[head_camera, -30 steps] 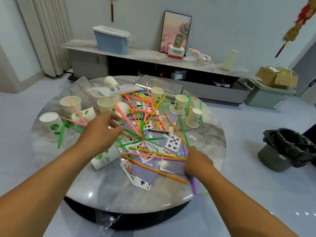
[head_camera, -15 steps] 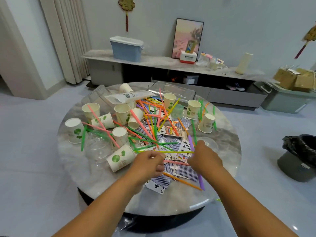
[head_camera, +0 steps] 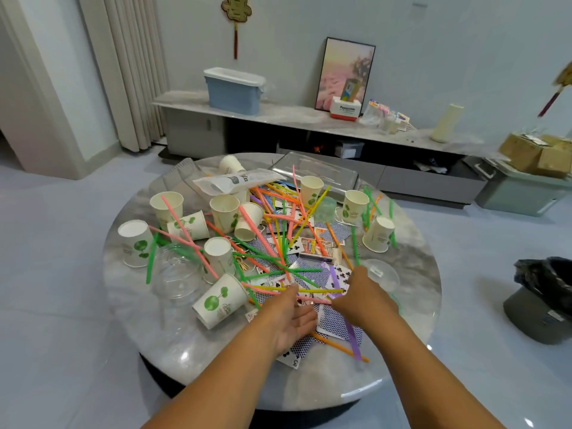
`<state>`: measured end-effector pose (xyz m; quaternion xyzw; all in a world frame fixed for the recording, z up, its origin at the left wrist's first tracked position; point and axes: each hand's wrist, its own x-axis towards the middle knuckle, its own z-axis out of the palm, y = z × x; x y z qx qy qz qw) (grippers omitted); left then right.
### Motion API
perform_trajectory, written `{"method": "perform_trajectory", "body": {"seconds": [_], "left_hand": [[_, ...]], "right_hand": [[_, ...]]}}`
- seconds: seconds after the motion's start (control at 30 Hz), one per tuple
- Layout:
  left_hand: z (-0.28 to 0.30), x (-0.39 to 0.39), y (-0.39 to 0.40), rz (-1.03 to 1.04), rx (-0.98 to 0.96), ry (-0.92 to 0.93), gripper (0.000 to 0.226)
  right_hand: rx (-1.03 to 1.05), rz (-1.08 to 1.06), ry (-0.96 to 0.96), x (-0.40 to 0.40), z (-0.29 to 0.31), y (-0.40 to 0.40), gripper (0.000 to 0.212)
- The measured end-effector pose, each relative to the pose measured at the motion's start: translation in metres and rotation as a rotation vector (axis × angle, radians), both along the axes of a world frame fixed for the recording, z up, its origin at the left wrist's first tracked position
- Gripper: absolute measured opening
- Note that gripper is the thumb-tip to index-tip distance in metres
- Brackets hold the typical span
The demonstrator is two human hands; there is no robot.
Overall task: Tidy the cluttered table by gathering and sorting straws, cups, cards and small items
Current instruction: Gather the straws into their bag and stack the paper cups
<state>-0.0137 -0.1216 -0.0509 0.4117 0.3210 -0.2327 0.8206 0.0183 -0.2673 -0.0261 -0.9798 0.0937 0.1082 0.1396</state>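
Observation:
Coloured straws (head_camera: 278,243), blue-backed playing cards (head_camera: 335,325) and several paper cups with green prints lie scattered over a round marble table (head_camera: 185,345). My right hand (head_camera: 362,300) hovers over the near card pile and grips a purple straw (head_camera: 351,339) that sticks out toward me, with a yellow straw (head_camera: 315,291) running across into its fingers. My left hand (head_camera: 291,317) is close beside it, palm turned toward it, fingers relaxed and holding nothing. An orange straw (head_camera: 334,343) lies on the cards beneath both hands. A tipped cup (head_camera: 221,300) lies just left of my left hand.
A clear plastic dome (head_camera: 176,274) sits at the table's left, a clear tray (head_camera: 322,171) and a white pouch (head_camera: 235,181) at the far side. A black-lined bin (head_camera: 544,298) stands on the floor to the right. A low cabinet runs along the wall.
My left hand left the cups on the left, brought a yellow straw over to my right hand, then opened. My right hand kept the purple straw. The view shifted up and back.

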Motion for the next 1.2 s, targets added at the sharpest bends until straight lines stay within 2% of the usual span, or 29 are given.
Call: {"method": "perform_trajectory", "body": {"seconds": [0.13, 0.23, 0.33, 0.4, 0.53, 0.6, 0.7, 0.77, 0.97, 1.2], "left_hand": [[-0.005, -0.003, -0.006, 0.070, 0.032, 0.032, 0.036], [-0.014, -0.010, -0.008, 0.199, 0.052, 0.049, 0.009], [-0.020, -0.021, -0.011, 0.389, 0.211, 0.080, 0.018], [-0.022, -0.028, -0.012, 0.452, 0.307, 0.065, 0.023], [-0.029, -0.025, -0.010, 0.461, 0.376, 0.038, 0.025], [-0.031, -0.019, -0.005, 0.491, 0.383, 0.030, 0.026], [-0.031, -0.010, 0.001, 0.517, 0.357, 0.027, 0.028], [-0.028, -0.002, 0.003, 0.523, 0.274, 0.022, 0.027], [-0.016, 0.014, 0.012, 0.475, 0.081, 0.043, 0.028], [-0.023, 0.024, 0.015, 0.439, 0.100, 0.053, 0.029]], "right_hand": [[-0.209, -0.038, -0.131, 0.007, 0.007, -0.017, 0.046], [-0.164, -0.011, -0.232, 0.019, 0.008, -0.013, 0.040], [0.065, 0.166, -0.229, 0.030, 0.001, 0.010, 0.042], [0.125, 0.325, -0.159, 0.035, -0.008, 0.027, 0.050], [0.031, 0.529, -0.115, 0.050, -0.030, 0.046, 0.045], [-0.046, 0.602, -0.146, 0.060, -0.037, 0.048, 0.054], [-0.087, 0.678, -0.079, 0.073, -0.039, 0.054, 0.094], [-0.109, 0.716, -0.006, 0.079, -0.038, 0.061, 0.106], [-0.177, 0.784, 0.073, 0.088, -0.041, 0.076, 0.117], [-0.128, 0.771, 0.145, 0.091, -0.038, 0.089, 0.113]]}}
